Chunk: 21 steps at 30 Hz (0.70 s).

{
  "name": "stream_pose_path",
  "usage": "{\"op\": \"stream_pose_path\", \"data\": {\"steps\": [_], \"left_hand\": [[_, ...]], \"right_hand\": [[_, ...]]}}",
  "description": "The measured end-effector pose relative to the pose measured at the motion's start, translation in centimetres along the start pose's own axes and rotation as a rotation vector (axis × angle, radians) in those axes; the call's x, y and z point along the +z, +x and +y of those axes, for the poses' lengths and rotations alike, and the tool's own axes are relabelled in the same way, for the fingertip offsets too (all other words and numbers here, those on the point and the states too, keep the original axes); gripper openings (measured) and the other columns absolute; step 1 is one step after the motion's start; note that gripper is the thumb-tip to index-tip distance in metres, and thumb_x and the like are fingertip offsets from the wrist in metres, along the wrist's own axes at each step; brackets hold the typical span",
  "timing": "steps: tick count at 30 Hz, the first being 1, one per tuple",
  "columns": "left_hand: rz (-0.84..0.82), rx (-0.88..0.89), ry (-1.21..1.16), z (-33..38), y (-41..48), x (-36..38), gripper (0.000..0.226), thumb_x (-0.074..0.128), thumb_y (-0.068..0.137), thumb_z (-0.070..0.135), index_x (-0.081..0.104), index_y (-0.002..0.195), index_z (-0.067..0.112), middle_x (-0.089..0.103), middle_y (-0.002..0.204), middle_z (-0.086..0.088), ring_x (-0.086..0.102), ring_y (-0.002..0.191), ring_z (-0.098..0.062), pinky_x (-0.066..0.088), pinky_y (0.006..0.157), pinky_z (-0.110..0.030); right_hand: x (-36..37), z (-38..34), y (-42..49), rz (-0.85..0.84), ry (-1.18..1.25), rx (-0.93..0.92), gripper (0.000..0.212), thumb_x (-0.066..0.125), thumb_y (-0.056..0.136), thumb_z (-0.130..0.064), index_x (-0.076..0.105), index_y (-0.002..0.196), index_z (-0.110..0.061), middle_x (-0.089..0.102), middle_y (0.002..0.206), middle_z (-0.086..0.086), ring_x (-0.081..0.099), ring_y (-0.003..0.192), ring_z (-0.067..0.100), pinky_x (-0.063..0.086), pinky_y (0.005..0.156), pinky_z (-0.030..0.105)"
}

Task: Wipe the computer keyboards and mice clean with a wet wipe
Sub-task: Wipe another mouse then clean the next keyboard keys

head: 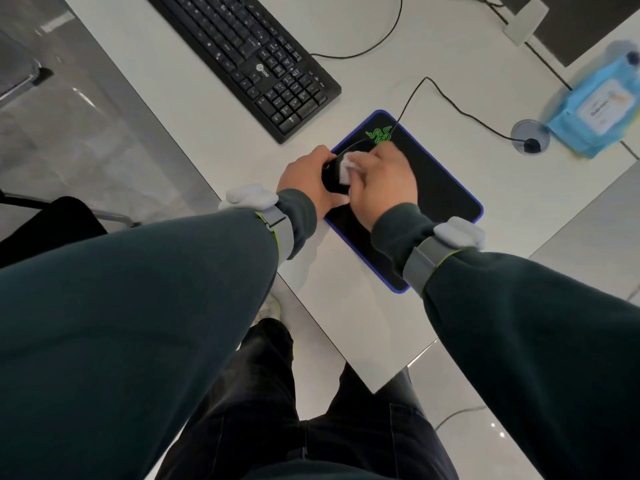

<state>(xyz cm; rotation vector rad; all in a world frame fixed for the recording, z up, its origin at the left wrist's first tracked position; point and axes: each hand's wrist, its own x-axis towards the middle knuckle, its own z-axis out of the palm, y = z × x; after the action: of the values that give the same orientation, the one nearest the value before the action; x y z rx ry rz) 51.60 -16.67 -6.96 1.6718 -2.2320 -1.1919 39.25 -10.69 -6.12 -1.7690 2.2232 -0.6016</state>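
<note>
A black wired mouse point(331, 174) sits at the near left edge of a black mouse pad point(433, 188) with a blue border and a green logo. My left hand point(306, 180) grips the mouse from its left side. My right hand point(384, 178) presses a folded white wet wipe point(347, 167) onto the mouse's top. Most of the mouse is hidden between the two hands. A black keyboard point(249, 53) lies on the white desk beyond and to the left of the hands, untouched.
A blue pack of wet wipes point(595, 109) lies at the far right of the white desk point(346, 323), beside a round cable port point(530, 137) taking the mouse cable. A monitor foot point(526, 22) stands at the top right. The desk corner is close to my legs.
</note>
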Motion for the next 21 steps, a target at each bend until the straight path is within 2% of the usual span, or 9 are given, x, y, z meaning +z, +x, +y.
{"op": "stream_pose_path", "data": {"steps": [2,6,7,11,12,16,17,19,21], "left_hand": [[-0.011,0.009,0.008,0.2,-0.1,0.1,0.049,0.082,0.076,0.024,0.054,0.115,0.02,0.066,0.097,0.005,0.06,0.087,-0.019,0.049,0.078,-0.03],[0.068,0.024,0.087,0.5,-0.8,0.5,0.029,0.056,0.09,0.017,0.049,0.118,0.017,0.058,0.084,0.002,0.055,0.078,-0.029,0.044,0.069,-0.034],[0.081,0.036,0.109,0.6,-1.1,0.6,0.03,0.055,0.09,0.017,0.049,0.119,0.016,0.057,0.084,0.001,0.053,0.077,-0.028,0.042,0.068,-0.034],[0.089,0.101,0.146,1.0,-1.2,0.7,0.033,0.066,0.084,0.015,0.048,0.112,0.012,0.057,0.089,0.003,0.052,0.077,-0.025,0.042,0.068,-0.034],[0.09,0.116,0.165,1.1,-1.2,0.7,0.032,0.065,0.084,0.014,0.047,0.11,0.011,0.057,0.091,0.001,0.051,0.077,-0.025,0.041,0.067,-0.034],[0.135,0.106,0.184,1.2,-1.0,0.6,0.019,0.051,0.089,0.01,0.046,0.107,0.007,0.055,0.09,-0.007,0.048,0.076,-0.029,0.035,0.065,-0.035],[0.13,0.119,0.205,1.1,-1.1,0.6,0.02,0.052,0.088,0.009,0.047,0.108,0.007,0.057,0.091,-0.008,0.048,0.076,-0.028,0.036,0.065,-0.036],[0.101,0.144,0.258,1.1,-1.0,0.6,0.02,0.053,0.089,0.007,0.049,0.108,0.007,0.059,0.094,-0.009,0.05,0.079,-0.029,0.039,0.067,-0.038],[0.096,0.145,0.237,1.2,-0.8,0.8,0.02,0.056,0.09,0.007,0.052,0.11,0.009,0.061,0.098,-0.007,0.055,0.087,-0.028,0.045,0.073,-0.041]], "right_hand": [[-0.3,0.0,0.7,0.044,-0.01,0.108,0.027,0.053,0.095,-0.019,0.073,0.112,-0.014,0.056,0.107,0.012,0.055,0.096,0.03,0.042,0.078,0.03],[0.4,-1.0,-1.1,-0.012,-0.001,-0.228,0.019,0.059,0.087,-0.012,0.075,0.096,-0.008,0.056,0.091,0.015,0.053,0.079,0.033,0.05,0.064,0.037],[0.2,-0.8,-1.4,-0.01,0.006,-0.226,0.018,0.061,0.087,-0.013,0.075,0.097,-0.009,0.056,0.091,0.015,0.053,0.079,0.034,0.05,0.064,0.036],[-0.8,-0.3,0.0,0.077,0.05,0.093,0.026,0.056,0.094,-0.027,0.074,0.111,-0.017,0.055,0.106,0.009,0.055,0.094,0.028,0.048,0.078,0.033],[-1.0,-0.5,0.3,0.056,0.043,0.089,0.028,0.053,0.094,-0.028,0.074,0.109,-0.017,0.054,0.107,0.008,0.055,0.094,0.026,0.048,0.08,0.033],[-0.6,-0.7,-1.1,-0.051,0.022,-0.258,0.035,0.045,0.089,-0.025,0.076,0.093,-0.009,0.055,0.092,0.013,0.052,0.077,0.031,0.05,0.065,0.036],[-0.7,-0.4,-1.3,-0.037,0.018,-0.241,0.033,0.048,0.089,-0.023,0.077,0.094,-0.01,0.055,0.092,0.013,0.052,0.078,0.032,0.049,0.066,0.036],[-0.8,0.2,-0.7,0.032,0.052,-0.033,0.024,0.056,0.09,-0.02,0.077,0.098,-0.012,0.056,0.102,0.012,0.054,0.088,0.032,0.045,0.076,0.031],[-0.9,1.2,0.0,0.0,0.06,0.143,0.023,0.058,0.094,-0.02,0.075,0.107,-0.011,0.055,0.115,0.01,0.055,0.101,0.028,0.039,0.085,0.024]]}}
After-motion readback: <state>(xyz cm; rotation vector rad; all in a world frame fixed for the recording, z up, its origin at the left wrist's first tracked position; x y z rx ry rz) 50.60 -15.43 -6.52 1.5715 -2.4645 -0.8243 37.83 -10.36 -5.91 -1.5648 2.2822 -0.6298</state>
